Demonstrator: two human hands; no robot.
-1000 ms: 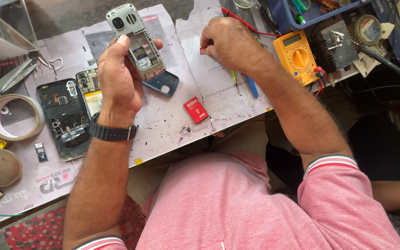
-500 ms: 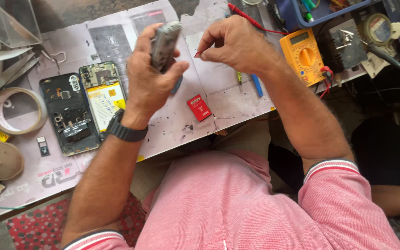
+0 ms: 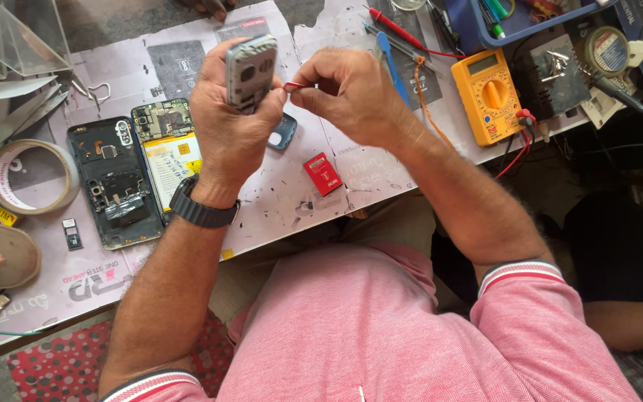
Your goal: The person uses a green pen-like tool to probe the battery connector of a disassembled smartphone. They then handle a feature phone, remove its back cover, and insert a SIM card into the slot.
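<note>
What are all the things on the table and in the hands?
small phone: one, grey, held in left hand
thin tool: one, red, pinched in right hand
opened phone: one, dark, left on table
phone board with battery: one, yellow, beside it
small card: one, red, table middle
meter: one, orange, right
tape roll: one, pale, far left
left hand: one, wristwatch below
right hand: one, fingers pinched

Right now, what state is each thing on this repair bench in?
Small grey phone: lifted off the bench, gripped in the left hand.
Small red piece: pinched by the right hand beside the phone.
Dark smartphone: opened, insides showing, flat.
Yellow multimeter: flat, leads plugged in.
Tape roll: flat.
Red card: flat.
</note>
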